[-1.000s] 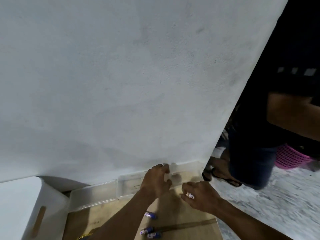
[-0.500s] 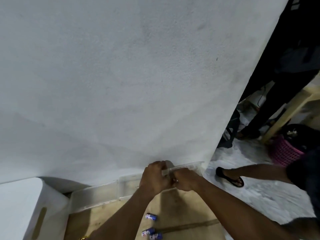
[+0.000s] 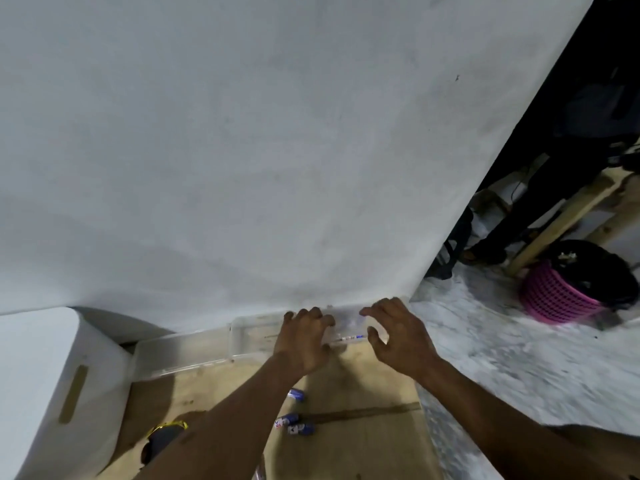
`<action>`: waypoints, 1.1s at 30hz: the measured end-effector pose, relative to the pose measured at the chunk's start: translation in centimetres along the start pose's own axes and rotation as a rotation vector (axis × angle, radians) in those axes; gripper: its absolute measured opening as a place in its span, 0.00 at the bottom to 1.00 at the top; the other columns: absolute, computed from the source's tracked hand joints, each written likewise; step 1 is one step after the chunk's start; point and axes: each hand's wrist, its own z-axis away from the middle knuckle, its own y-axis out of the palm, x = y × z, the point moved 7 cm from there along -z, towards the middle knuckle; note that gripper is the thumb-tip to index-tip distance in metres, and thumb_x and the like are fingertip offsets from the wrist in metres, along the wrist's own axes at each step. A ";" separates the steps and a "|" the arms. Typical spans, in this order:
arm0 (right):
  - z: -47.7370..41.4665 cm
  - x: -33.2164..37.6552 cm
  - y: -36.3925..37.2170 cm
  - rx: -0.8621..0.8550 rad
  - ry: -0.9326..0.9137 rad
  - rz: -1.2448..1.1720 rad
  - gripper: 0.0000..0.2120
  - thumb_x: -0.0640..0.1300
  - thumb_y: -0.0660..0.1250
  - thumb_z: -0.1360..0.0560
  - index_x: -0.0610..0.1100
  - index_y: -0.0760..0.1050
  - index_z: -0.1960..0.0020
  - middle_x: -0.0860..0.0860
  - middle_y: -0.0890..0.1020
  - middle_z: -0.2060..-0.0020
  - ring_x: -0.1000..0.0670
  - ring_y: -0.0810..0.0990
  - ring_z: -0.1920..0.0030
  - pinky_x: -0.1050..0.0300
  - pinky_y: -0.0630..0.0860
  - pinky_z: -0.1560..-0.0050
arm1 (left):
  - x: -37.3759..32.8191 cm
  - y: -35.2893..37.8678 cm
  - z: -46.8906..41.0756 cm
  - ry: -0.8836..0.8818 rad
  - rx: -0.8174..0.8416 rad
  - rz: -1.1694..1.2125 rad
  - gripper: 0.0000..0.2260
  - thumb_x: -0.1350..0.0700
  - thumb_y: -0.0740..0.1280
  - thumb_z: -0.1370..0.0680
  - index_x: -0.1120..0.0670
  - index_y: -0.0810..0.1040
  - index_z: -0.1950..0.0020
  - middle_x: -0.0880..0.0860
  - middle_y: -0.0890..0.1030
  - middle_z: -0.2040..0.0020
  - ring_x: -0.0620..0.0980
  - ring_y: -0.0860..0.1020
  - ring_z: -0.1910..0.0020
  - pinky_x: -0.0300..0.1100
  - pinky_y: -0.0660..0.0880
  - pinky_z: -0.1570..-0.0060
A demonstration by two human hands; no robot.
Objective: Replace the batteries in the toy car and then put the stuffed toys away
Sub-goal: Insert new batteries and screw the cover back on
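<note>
My left hand [image 3: 304, 337] grips the clear plastic box [image 3: 249, 336]; right hand [image 3: 398, 336] fingers spread. Blue batteries [image 3: 294, 424]: labels unreadable.

Matt wall [image 3: 242, 150], clear glossy plastic box [image 3: 249, 337], bare wood tabletop [image 3: 363, 382], shiny batteries [image 3: 298, 428], plastic lattice basket [image 3: 554, 299]

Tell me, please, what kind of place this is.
Probably a plain home room or storeroom: a bare white wall, a mottled stone floor, and a pink basket beside a rough wooden leg.
</note>
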 end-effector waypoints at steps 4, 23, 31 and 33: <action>0.9 -3.3 3.0 0.366 0.152 0.119 0.26 0.45 0.70 0.32 0.50 0.75 0.33 0.53 0.75 0.37 0.49 0.72 0.35 0.54 0.74 0.44 | 0.0 1.4 -0.1 0.031 0.019 -0.124 0.21 0.47 0.65 0.22 0.46 0.72 0.29 0.51 0.73 0.32 0.54 0.70 0.32 0.51 0.65 0.32; 0.2 -0.2 3.7 0.256 0.157 0.352 0.23 0.42 0.73 0.35 0.49 0.79 0.40 0.50 0.79 0.44 0.46 0.77 0.41 0.43 0.66 0.37 | 2.0 1.0 3.9 0.056 0.075 0.143 0.26 0.49 0.65 0.22 0.46 0.68 0.24 0.50 0.69 0.25 0.51 0.64 0.24 0.58 0.48 0.23; 1.9 9.9 4.6 0.122 -0.082 0.257 0.23 0.32 0.74 0.42 0.43 0.82 0.48 0.47 0.84 0.52 0.41 0.82 0.52 0.49 0.77 0.55 | 13.0 0.0 14.3 -0.234 -0.222 0.291 0.17 0.50 0.65 0.24 0.44 0.77 0.34 0.49 0.78 0.36 0.52 0.74 0.36 0.50 0.71 0.38; 2.9 11.9 5.6 0.168 -0.098 0.239 0.25 0.31 0.73 0.44 0.43 0.81 0.48 0.47 0.83 0.53 0.41 0.82 0.53 0.49 0.79 0.59 | 15.4 0.2 17.0 -0.292 -0.247 0.336 0.16 0.51 0.65 0.23 0.44 0.78 0.36 0.50 0.78 0.37 0.53 0.75 0.37 0.50 0.74 0.40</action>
